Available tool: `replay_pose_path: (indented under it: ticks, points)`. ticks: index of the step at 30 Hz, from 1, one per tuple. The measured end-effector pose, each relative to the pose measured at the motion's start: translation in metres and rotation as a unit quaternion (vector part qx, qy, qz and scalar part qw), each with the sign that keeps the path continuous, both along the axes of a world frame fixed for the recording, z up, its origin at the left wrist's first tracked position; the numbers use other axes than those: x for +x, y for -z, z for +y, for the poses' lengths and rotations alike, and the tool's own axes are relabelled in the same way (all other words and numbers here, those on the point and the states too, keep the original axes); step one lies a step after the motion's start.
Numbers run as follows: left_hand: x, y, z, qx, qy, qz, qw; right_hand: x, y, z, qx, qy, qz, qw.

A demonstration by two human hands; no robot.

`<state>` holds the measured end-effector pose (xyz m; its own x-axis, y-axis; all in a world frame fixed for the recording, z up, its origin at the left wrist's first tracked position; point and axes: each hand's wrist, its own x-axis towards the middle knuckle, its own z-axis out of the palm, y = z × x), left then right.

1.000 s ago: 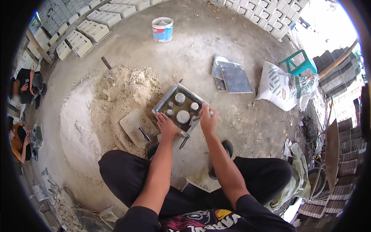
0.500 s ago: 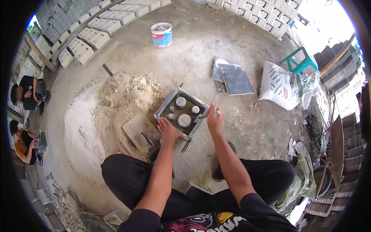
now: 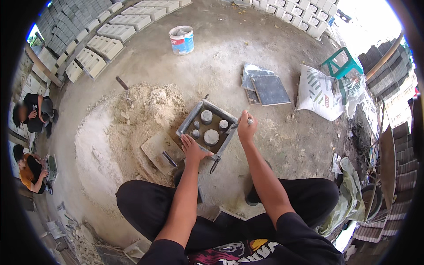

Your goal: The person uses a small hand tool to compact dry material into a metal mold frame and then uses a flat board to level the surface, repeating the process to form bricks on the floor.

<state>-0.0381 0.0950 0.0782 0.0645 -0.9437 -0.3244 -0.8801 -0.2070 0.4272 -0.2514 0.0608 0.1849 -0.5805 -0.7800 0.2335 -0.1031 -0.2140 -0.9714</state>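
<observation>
A grey metal box mould (image 3: 189, 118) stands tilted across my view on the ground before me. Several round upright cores (image 3: 211, 137) of different widths rise from the sandy fill inside it. My left hand (image 3: 193, 148) lies on the near left edge, fingers stretched and thumb apart. Just off the mould's right wall, my right hand (image 3: 246, 127) is closed around a short grey metal tool (image 3: 250, 121). Only the tool's rounded end shows above the fist; the rest is hidden. Left of the mould a flat, pale trowel-like board (image 3: 155, 145) with a dark handle rests against the sand.
A sand heap (image 3: 148, 106) with white powder lies left. Flat dark plates (image 3: 270, 89), a white sack (image 3: 319, 95) and a green stool (image 3: 343, 64) are at the right. Beyond stands a bucket (image 3: 181, 40). Moulded blocks (image 3: 90, 59) line the back left; two people crouch far left.
My right hand has turned and lifted slightly, swinging the tool away from the mould's right wall. The left hand stays on the mould's edge.
</observation>
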Motion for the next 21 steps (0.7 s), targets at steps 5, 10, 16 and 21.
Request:
replay_pose_path:
  ticks: [5,10,16,21]
  points:
    - [0.004,-0.012,0.002,0.031,-0.005,-0.011,0.999,-0.011,-0.027,-0.017,-0.010,0.049,-0.041,0.998]
    - [0.006,-0.007,-0.001,0.032,-0.006,-0.024,0.999,-0.017,-0.018,-0.029,0.031,-0.007,-0.023,0.999]
    - [-0.010,-0.002,-0.003,0.006,0.000,-0.002,1.000,-0.028,0.019,-0.018,0.015,0.028,0.124,0.992]
    - [0.013,-0.006,-0.004,0.022,-0.012,-0.012,1.000,0.008,-0.039,-0.014,0.042,0.006,0.037,0.998]
